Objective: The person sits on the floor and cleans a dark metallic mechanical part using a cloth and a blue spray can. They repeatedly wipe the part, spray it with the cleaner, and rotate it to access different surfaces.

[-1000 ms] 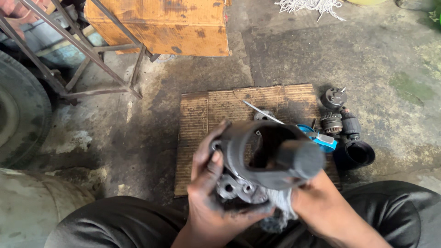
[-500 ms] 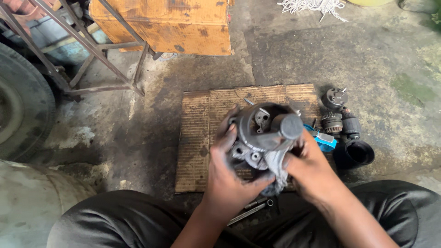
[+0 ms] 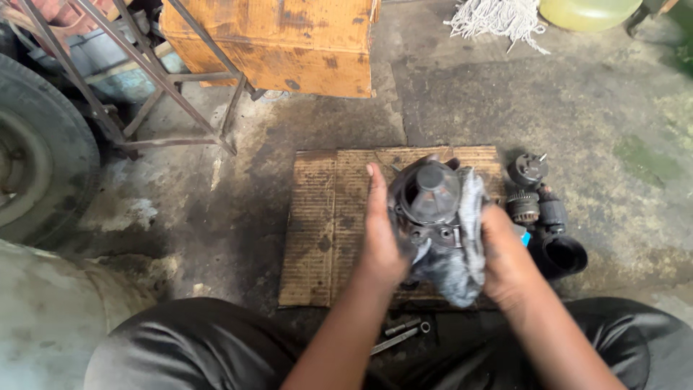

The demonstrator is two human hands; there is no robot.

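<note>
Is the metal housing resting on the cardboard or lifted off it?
Lifted. The housing is held between the left hand and right hand, above the cardboard, partly wrapped in a rag.

greasy metal housing (image 3: 432, 198), grimy cloth rag (image 3: 462, 263), corrugated cardboard (image 3: 317, 224)

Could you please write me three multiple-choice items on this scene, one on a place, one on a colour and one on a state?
1. Where do the small dark metal parts lie?
A. On the floor right of the cardboard sheet
B. Inside the wooden box
C. On the tyre

2. What colour is the rag?
A. Red
B. Grey
C. Yellow

3. How is the metal housing kept?
A. Lying alone on the floor
B. Hanging from the frame
C. Held between the left hand and the right hand

Answers: 1 A, they sit beside the sheet's right edge; 2 B, it looks dirty grey; 3 C, a hand presses each side.
</note>
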